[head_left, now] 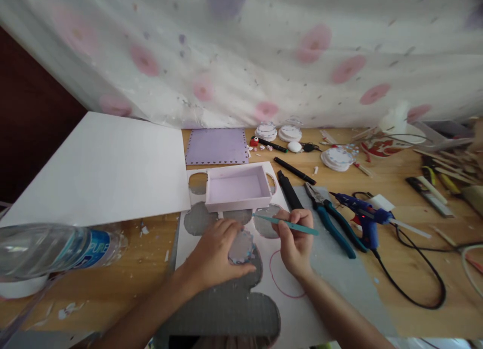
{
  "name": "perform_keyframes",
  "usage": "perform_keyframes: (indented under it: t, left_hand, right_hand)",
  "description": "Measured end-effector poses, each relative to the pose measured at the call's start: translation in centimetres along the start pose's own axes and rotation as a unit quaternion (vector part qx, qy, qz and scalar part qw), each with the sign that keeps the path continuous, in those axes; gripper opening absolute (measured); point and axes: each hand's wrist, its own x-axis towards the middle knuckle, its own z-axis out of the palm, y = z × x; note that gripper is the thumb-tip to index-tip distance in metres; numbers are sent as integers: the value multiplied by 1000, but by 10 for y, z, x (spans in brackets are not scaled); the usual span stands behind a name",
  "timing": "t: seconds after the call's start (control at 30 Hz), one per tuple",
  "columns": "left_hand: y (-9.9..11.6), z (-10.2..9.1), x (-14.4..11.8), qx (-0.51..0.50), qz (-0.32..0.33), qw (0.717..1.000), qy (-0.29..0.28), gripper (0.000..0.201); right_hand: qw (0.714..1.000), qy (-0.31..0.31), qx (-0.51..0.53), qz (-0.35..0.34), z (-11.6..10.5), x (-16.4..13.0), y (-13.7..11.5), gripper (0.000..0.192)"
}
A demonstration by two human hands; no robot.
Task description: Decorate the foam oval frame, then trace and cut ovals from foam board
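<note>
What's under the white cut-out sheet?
A grey mat shows through several cut-outs in the sheet; the wooden table shows through one beside the box. Whatever lies under its solid parts, the box or the left hand is covered.

Smooth, matt tweezers [308, 229] — glossy clear plastic bottle [53, 248] — smooth wood tabletop [139, 273].

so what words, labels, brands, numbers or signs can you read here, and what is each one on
"PURE": blue label on the bottle; its smaller print is unreadable.
Glue gun: any marks too small to read.
Tweezers: no readable text.
Nothing else is legible.
</note>
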Motion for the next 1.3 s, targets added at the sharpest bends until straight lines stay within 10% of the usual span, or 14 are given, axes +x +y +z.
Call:
perform_keyframes:
  t: [0.3, 0.5, 1.3]
  left_hand:
    - [-18, -27, 14, -81, 49, 992, -78, 56]
    - [-39, -11, 11, -139, 2, 988, -71, 87]
    - [-49, -7, 16, -184, 24, 980, -74, 62]
  right_hand:
    - [999, -9, 36, 15, -1, 0, 2, 22]
    - [998, -9, 48, 34, -3, -2, 7, 21]
    - [986, -134, 81, 58, 3, -10, 14, 18]
